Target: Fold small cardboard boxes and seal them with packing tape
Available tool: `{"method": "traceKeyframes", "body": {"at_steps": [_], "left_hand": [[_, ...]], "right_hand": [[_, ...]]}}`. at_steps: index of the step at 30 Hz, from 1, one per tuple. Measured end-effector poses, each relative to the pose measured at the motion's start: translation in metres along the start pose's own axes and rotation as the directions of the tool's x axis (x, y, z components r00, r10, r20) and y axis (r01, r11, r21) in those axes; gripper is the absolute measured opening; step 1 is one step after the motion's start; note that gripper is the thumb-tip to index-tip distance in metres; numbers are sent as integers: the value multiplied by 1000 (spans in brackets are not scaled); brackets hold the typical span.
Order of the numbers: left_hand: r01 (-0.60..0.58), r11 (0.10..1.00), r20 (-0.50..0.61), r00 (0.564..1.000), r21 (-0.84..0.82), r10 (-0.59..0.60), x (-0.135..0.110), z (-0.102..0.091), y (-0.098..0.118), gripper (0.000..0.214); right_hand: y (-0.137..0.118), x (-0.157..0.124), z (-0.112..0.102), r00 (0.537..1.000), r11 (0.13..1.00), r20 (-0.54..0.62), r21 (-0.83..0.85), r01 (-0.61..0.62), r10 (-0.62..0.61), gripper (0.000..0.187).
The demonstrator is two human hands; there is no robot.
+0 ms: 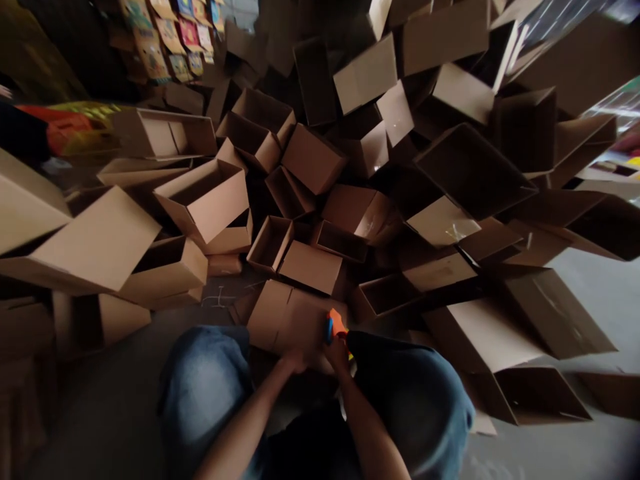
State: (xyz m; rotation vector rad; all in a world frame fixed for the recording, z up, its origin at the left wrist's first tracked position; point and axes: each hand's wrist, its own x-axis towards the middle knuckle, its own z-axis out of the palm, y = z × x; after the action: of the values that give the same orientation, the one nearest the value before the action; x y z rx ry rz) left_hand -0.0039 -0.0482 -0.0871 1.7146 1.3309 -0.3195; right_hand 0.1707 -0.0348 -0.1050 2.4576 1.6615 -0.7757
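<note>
A brown cardboard box [303,317] lies between my knees, a seam showing across its top near the left end. My left hand [294,361] touches its near edge; dim light and blur hide how the fingers lie. In my right hand [337,352], closed round its handle, is an orange and blue tape dispenser [337,323] with a bit of yellow low on it. The dispenser is over the right end of the box, by my right knee. Whether it touches the cardboard I cannot tell.
Open cardboard boxes [310,267] pile up ahead and on both sides, many tipped over. More boxes [520,333] lie by my right knee. Printed colourful cartons [170,40] are stacked at the back left. A person's dark sleeve [23,133] shows at the left edge. Grey floor [120,393] surrounds me.
</note>
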Motion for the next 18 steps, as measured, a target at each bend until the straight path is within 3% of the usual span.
{"method": "traceKeyframes", "body": {"at_steps": [3, 7, 9, 12, 14, 15, 18], "left_hand": [[30, 999, -5, 1000, 33, -30, 14, -7, -10, 38], [56, 997, -164, 985, 48, -47, 24, -37, -34, 39], [114, 993, -366, 926, 43, -91, 28, -53, -44, 37], [358, 932, -565, 759, -55, -325, 33, -65, -56, 51], [498, 854, -572, 661, -150, -485, 34, -64, -63, 64], [545, 817, -545, 633, -190, -550, 33, -62, -66, 69], [594, 765, -449, 630, -248, -634, 28, -52, -72, 76]], "right_hand": [[8, 13, 3, 999, 1000, 45, 18, -4, 3, 39], [16, 27, 0, 993, 998, 113, 56, 7, -13, 40], [19, 34, -2, 989, 998, 147, 64, 1, -11, 41], [20, 39, -3, 985, 998, 175, 57, -10, 0, 45], [19, 39, -1, 985, 999, 171, 44, -14, 7, 47], [19, 38, 1, 987, 999, 163, 36, -17, 11, 48], [16, 32, 5, 992, 999, 125, 16, -35, 33, 54]]}}
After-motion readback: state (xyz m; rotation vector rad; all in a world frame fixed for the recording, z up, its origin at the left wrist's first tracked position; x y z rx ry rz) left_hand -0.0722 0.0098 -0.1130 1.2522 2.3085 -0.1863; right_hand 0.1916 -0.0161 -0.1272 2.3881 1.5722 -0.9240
